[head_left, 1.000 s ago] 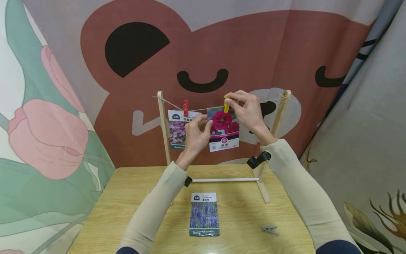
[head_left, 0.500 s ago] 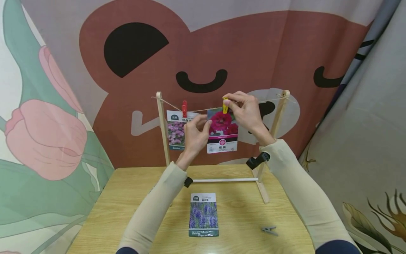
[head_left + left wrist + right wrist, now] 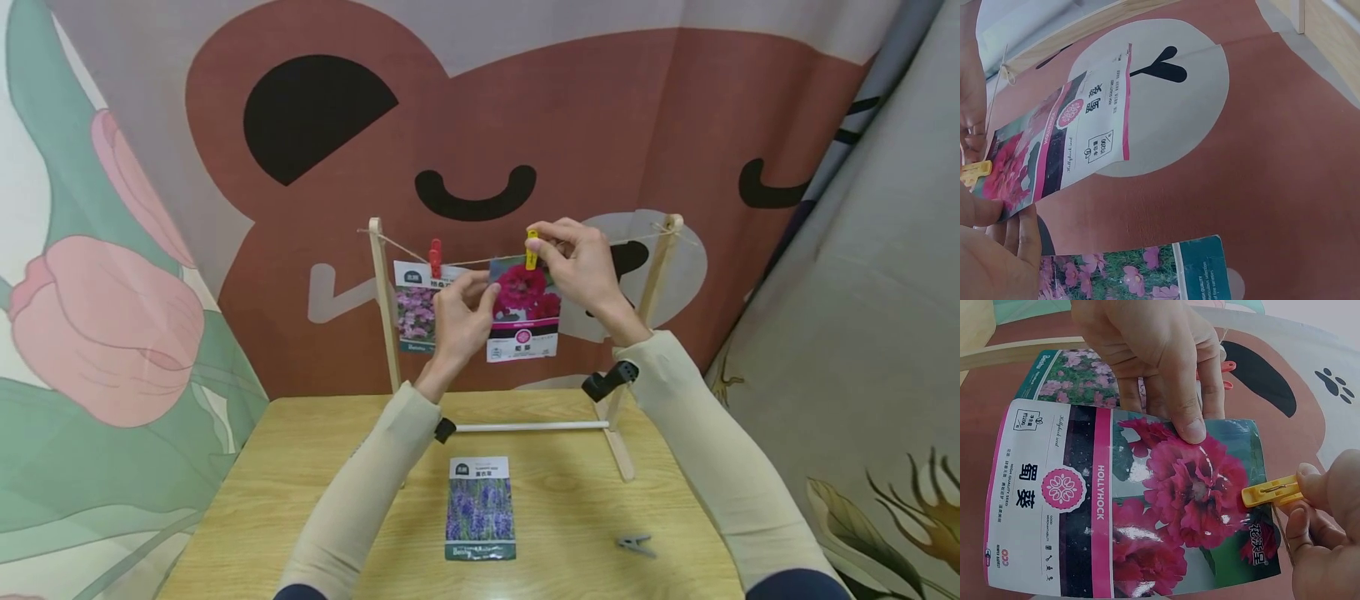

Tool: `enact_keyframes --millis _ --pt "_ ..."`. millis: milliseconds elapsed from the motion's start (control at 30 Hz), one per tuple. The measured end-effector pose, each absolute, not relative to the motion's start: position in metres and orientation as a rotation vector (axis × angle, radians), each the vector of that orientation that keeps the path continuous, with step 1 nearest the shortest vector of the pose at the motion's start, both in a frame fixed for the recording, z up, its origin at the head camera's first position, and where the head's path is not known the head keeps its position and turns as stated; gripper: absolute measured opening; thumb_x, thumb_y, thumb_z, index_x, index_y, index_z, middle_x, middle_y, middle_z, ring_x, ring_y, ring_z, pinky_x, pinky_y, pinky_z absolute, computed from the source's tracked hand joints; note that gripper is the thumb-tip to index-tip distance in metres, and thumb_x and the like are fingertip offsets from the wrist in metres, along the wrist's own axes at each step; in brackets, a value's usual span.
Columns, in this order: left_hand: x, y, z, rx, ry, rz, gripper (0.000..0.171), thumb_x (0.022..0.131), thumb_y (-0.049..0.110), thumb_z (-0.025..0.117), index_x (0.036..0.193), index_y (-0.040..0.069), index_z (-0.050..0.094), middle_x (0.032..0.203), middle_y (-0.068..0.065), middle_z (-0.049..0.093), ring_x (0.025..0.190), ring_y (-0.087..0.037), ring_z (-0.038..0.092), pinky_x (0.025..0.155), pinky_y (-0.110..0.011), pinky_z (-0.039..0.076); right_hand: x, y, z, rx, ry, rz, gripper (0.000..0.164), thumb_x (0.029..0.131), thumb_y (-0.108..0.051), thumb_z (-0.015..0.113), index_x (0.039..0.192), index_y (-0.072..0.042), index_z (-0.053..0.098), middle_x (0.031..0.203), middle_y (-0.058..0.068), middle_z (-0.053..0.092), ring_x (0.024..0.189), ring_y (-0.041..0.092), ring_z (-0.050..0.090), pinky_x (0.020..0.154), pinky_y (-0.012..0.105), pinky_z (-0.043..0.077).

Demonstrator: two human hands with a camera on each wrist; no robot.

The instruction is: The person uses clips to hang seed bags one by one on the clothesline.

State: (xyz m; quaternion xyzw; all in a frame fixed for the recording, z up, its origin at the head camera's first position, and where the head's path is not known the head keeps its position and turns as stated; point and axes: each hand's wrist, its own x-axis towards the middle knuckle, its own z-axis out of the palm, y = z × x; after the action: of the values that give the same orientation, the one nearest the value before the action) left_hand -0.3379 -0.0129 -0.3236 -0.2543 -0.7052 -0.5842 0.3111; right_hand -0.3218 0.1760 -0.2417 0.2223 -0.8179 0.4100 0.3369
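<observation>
My left hand pinches the left edge of a hollyhock seed packet, thumb in front and fingers behind. The packet shows dark pink flowers and hangs near the middle of a string. At its top edge my right hand pinches a yellow clothespin between thumb and fingers. In the right wrist view the clothespin's tips overlap the packet's top edge, with the string running beside them. Left of this, a second packet with pale pink flowers hangs under a red clothespin, partly behind my left hand.
Two wooden posts hold the string, with a white rod low between them. A packet with purple flowers lies on the wooden table, a grey clothespin to its right. A printed curtain hangs behind.
The hands keep almost the same place and grip. The hollyhock packet's lower end has shifted slightly left, and the whole view has drifted a little.
</observation>
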Motion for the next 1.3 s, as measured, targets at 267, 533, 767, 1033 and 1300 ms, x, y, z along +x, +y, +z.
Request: enact_keyframes --millis 267,533,767,1033,1300 --pt "-0.336 -0.013 -0.323 -0.651 -1.884 -1.531 0.020 0.101 0.007 0.073 0.117 -0.005 0.075 0.104 -0.021 0.081 0.089 -0.030 0.080 0.076 -0.041 0.064 -0.319 0.176 -0.242 0.585 -2.168 1.066 0.030 0.104 -0.019 0.072 0.129 -0.004 0.077 0.101 0.013 0.071 0.071 0.021 0.054 0.059 0.022 0.039" --pt "-0.336 -0.012 -0.322 -0.664 -1.892 -1.521 0.019 0.102 0.008 0.073 0.117 -0.003 0.075 0.105 -0.020 0.081 0.089 -0.030 0.080 0.076 -0.043 0.064 -0.316 0.178 -0.241 0.601 -2.168 1.097 0.033 0.104 -0.017 0.072 0.134 -0.003 0.074 0.104 0.016 0.072 0.070 0.022 0.052 0.056 0.017 0.036" --pt "-0.338 -0.015 -0.323 -0.707 -1.918 -1.484 0.016 0.102 0.008 0.072 0.115 -0.002 0.075 0.102 -0.017 0.082 0.083 -0.027 0.080 0.073 -0.038 0.064 -0.316 0.179 -0.242 0.583 -2.176 1.130 0.036 0.103 -0.020 0.074 0.135 -0.005 0.074 0.110 0.017 0.079 0.071 0.026 0.063 0.052 0.019 0.037" --pt "-0.335 -0.016 -0.323 -0.702 -2.017 -1.442 0.022 0.103 0.010 0.071 0.120 -0.003 0.073 0.104 -0.020 0.081 0.083 -0.029 0.080 0.077 -0.042 0.066 -0.316 0.180 -0.249 0.569 -2.173 1.126 0.037 0.103 -0.023 0.075 0.137 -0.009 0.074 0.109 0.013 0.079 0.080 0.025 0.072 0.055 0.020 0.045" --pt "-0.334 -0.017 -0.326 -0.715 -2.052 -1.440 0.020 0.102 0.007 0.071 0.118 -0.004 0.073 0.105 -0.021 0.081 0.084 -0.031 0.081 0.075 -0.038 0.066 -0.314 0.182 -0.257 0.588 -2.148 1.141 0.039 0.102 -0.023 0.076 0.138 -0.010 0.073 0.101 0.014 0.078 0.083 0.032 0.075 0.056 0.020 0.045"
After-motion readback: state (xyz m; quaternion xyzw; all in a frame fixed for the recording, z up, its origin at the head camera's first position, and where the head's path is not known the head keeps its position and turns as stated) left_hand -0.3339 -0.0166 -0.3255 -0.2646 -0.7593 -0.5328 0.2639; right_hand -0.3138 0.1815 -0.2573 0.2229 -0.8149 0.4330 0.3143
